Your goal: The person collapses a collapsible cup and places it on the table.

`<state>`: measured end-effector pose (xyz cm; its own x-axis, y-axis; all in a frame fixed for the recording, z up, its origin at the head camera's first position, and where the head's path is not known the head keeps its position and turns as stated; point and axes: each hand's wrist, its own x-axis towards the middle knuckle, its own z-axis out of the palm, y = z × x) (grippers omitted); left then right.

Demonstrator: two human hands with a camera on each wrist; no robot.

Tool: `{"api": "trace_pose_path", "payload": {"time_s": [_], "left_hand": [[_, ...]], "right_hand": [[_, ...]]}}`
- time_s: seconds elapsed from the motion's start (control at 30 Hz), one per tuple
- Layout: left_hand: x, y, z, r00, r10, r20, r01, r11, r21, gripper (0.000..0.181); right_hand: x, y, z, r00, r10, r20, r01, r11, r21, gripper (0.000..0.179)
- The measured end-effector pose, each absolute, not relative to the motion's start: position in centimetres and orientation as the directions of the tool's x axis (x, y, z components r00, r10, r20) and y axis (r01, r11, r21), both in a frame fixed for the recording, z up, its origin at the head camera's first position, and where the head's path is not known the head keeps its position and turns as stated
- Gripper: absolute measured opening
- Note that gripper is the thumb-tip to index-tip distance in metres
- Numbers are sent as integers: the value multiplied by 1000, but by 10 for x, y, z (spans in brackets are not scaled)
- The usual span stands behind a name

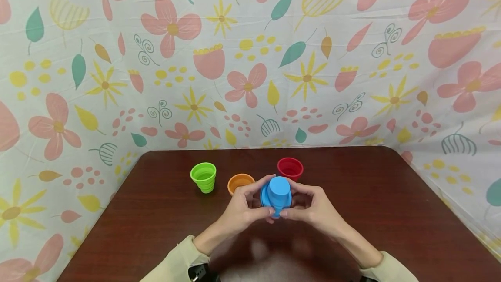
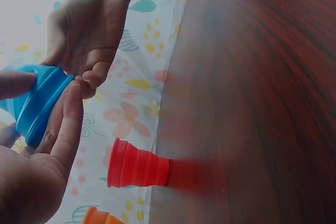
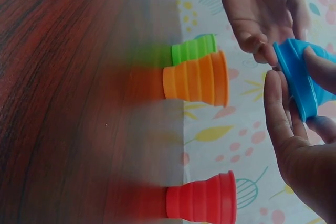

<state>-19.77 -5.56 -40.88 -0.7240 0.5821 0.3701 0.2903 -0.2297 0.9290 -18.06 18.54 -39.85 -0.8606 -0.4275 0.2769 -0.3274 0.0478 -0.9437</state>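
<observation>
Both hands hold a blue collapsible cup (image 1: 279,188) above the table, one at each side. Its narrow end points up, and its wide rim faces down with part of the wall folded. My left hand (image 1: 245,206) grips it with the thumb at the near side and the fingers round the rim. My right hand (image 1: 313,206) mirrors this, thumb near the other thumb. In the left wrist view the blue cup (image 2: 39,100) shows stacked rings between the fingers; the right wrist view shows its flat rim (image 3: 296,80) against the fingertips.
On the dark wooden table (image 1: 164,229) stand a green ringed cup (image 1: 203,177) at left, an orange cup (image 1: 240,182) partly hidden behind my left hand, and a red cup (image 1: 290,168) behind my right. A flower-printed cloth (image 1: 250,55) hangs behind the table.
</observation>
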Motion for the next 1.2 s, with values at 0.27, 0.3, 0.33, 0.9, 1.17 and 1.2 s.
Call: {"api": "trace_pose_path", "payload": {"time_s": [0.27, 0.3, 0.33, 0.9, 1.17, 1.2], "left_hand": [[-198, -52, -410, -741, 548, 388, 332, -202, 921, 71], [-198, -52, -410, -744, 544, 388, 337, -197, 921, 71], [-198, -52, -410, -747, 539, 388, 340, -191, 921, 70], [-194, -45, -408, -836, 453, 310, 311, -74, 948, 67], [-194, -45, -410, -850, 425, 312, 323, -49, 945, 66], [-194, -44, -410, -852, 420, 312, 322, -50, 945, 65]], "right_hand": [[-179, 184, -397, -867, -416, 275, -321, 43, -946, 73], [-178, 183, -397, -869, -413, 273, -319, 44, -947, 73], [-178, 183, -397, -871, -410, 271, -317, 48, -947, 73], [-179, 179, -401, -901, -352, 255, -303, 88, -949, 73], [-180, 178, -401, -913, -338, 228, -274, 96, -957, 72], [-180, 177, -401, -914, -338, 224, -269, 91, -959, 72]]}}
